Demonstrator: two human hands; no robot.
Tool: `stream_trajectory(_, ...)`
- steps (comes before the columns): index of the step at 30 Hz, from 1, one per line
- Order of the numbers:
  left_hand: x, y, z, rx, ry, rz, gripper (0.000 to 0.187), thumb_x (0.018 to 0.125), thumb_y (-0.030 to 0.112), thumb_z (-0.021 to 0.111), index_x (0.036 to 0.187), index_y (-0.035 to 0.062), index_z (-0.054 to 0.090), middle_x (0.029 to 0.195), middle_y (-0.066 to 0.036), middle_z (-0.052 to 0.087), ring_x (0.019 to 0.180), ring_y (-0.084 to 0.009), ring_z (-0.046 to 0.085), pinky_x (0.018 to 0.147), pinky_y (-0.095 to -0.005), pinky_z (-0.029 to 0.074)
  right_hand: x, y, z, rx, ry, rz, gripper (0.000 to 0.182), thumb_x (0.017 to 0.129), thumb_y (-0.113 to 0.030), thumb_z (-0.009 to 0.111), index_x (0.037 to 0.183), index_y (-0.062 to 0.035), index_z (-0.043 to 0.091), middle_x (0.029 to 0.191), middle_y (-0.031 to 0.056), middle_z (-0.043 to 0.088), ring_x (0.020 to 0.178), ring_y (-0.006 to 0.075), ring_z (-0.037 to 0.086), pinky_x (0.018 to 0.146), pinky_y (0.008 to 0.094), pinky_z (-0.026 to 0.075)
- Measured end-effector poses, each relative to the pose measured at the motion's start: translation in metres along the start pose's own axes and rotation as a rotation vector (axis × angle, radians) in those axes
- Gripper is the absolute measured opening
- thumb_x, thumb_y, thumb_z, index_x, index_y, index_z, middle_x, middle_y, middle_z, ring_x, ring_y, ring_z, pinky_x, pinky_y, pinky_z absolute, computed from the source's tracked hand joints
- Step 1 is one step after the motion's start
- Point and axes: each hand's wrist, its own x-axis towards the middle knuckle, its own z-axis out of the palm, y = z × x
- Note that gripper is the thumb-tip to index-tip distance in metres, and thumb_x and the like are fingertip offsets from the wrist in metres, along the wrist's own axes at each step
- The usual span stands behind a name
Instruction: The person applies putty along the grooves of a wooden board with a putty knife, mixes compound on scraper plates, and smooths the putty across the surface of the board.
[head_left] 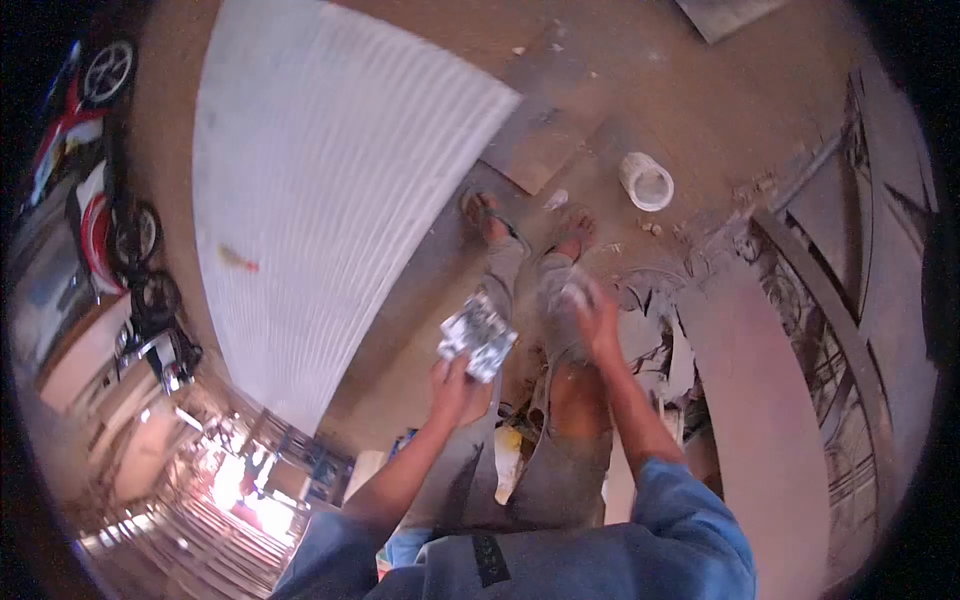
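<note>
My left hand grips the near edge of a crumpled, silvery black-and-white piece, which looks like foil or patterned paper. It is held over my lower left leg. To the right, my right hand is closed over my other knee, apart from the silvery piece. Something small and whitish shows at its fingertips, too smeared by motion to name. Between my thighs lies a white and yellow piece.
A large white corrugated sheet spreads over the ground at left. A white cylindrical container stands ahead on the right. Long flat panels and scrap strips crowd my right side. Motorcycles are at the far left.
</note>
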Motion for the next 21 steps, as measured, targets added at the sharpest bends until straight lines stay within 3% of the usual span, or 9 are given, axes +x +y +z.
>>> stream_trajectory(1, -0.005, 0.014, 0.005, 0.098, -0.035, 0.077, 0.028, 0.092, 0.023, 0.061, 0.097, -0.0042, 0.066, 0.089, -0.004, 0.068, 0.082, -0.0106, 0.058, 0.073, -0.0278, 0.047, -0.028, -0.043, 0.003, 0.077, -0.208, 0.073, 0.048, 0.092, -0.024, 0.061, 0.134, -0.0044, 0.051, 0.129, 0.0224, 0.055, 0.119, 0.0338, 0.053, 0.102, 0.0403, 0.04)
stream_trajectory(2, -0.01, 0.028, 0.01, 0.193, -0.063, 0.158, 0.029, 0.091, 0.024, 0.062, 0.095, -0.005, 0.066, 0.086, -0.005, 0.068, 0.078, -0.0111, 0.058, 0.072, -0.0291, 0.047, -0.05, -0.089, 0.004, 0.059, -0.233, 0.073, 0.048, 0.092, -0.024, 0.061, 0.134, -0.0044, 0.051, 0.129, 0.0224, 0.055, 0.119, 0.0338, 0.053, 0.102, 0.0403, 0.04)
stream_trajectory(4, -0.025, 0.044, 0.016, 0.304, -0.037, 0.138, 0.03, 0.09, 0.024, 0.063, 0.093, -0.0053, 0.067, 0.084, -0.005, 0.068, 0.077, -0.0116, 0.058, 0.072, -0.0301, 0.047, -0.091, -0.16, 0.006, -0.488, -0.208, -0.272, 0.061, 0.084, -0.025, 0.067, 0.137, -0.0047, 0.046, 0.138, 0.0162, 0.049, 0.123, 0.0324, 0.052, 0.1, 0.0388, 0.043)
stream_trajectory(6, -0.042, 0.05, 0.014, 0.41, -0.017, 0.128, 0.031, 0.089, 0.025, 0.065, 0.092, -0.0055, 0.067, 0.082, -0.005, 0.068, 0.075, -0.0121, 0.058, 0.071, -0.0311, 0.047, -0.108, -0.179, 0.022, -0.528, -0.241, -0.213, 0.067, 0.083, -0.026, 0.068, 0.141, -0.006, 0.041, 0.141, 0.016, 0.044, 0.128, 0.0327, 0.046, 0.102, 0.0393, 0.041)
stream_trajectory(8, -0.051, 0.053, 0.012, 0.043, 0.063, 0.218, 0.03, 0.086, 0.026, 0.068, 0.087, -0.0037, 0.069, 0.076, -0.003, 0.066, 0.071, -0.0096, 0.053, 0.066, -0.031, 0.045, -0.111, -0.196, 0.036, -0.506, -0.249, -0.103, 0.073, 0.083, -0.026, 0.069, 0.145, -0.0076, 0.035, 0.144, 0.0156, 0.041, 0.133, 0.033, 0.04, 0.104, 0.0397, 0.039)
stream_trajectory(12, -0.073, 0.084, 0.002, -0.125, 0.119, 0.203, 0.026, 0.086, 0.024, 0.069, 0.084, -0.0021, 0.069, 0.071, -0.001, 0.061, 0.067, -0.0073, 0.048, 0.06, -0.0301, 0.041, -0.115, -0.193, 0.055, -0.551, -0.224, -0.232, 0.074, 0.082, -0.023, 0.07, 0.144, -0.0057, 0.035, 0.144, 0.0169, 0.04, 0.131, 0.0328, 0.042, 0.103, 0.0407, 0.04)
stream_trajectory(15, -0.06, 0.084, -0.028, -0.093, 0.087, 0.195, 0.024, 0.085, 0.022, 0.07, 0.084, -0.0014, 0.07, 0.069, 0.002, 0.059, 0.064, -0.006, 0.044, 0.056, -0.0283, 0.039, -0.108, -0.191, 0.081, -0.395, -0.065, -0.261, 0.082, 0.068, -0.018, 0.081, 0.137, 0.0036, 0.041, 0.124, 0.0262, 0.053, 0.115, 0.0428, 0.05, 0.1, 0.0463, 0.039)
stream_trajectory(17, -0.052, 0.084, -0.053, 0.11, 0.097, 0.218, 0.025, 0.085, 0.023, 0.07, 0.087, -0.002, 0.07, 0.069, 0.002, 0.06, 0.062, -0.0062, 0.045, 0.054, -0.0283, 0.039, -0.097, -0.173, 0.097, -0.355, -0.117, -0.246, 0.073, 0.071, -0.018, 0.08, 0.131, 0.0048, 0.046, 0.119, 0.0247, 0.057, 0.111, 0.0363, 0.055, 0.096, 0.0428, 0.042)
stream_trajectory(21, -0.023, 0.097, -0.109, 0.071, 0.033, 0.218, 0.029, 0.086, 0.026, 0.07, 0.081, -0.0021, 0.067, 0.066, 0.002, 0.056, 0.062, -0.0063, 0.043, 0.054, -0.0295, 0.038, -0.087, -0.184, 0.146, -0.18, -0.126, -0.036, 0.063, 0.076, -0.019, 0.079, 0.127, 0.0049, 0.05, 0.117, 0.0212, 0.06, 0.11, 0.0288, 0.057, 0.094, 0.0392, 0.043)
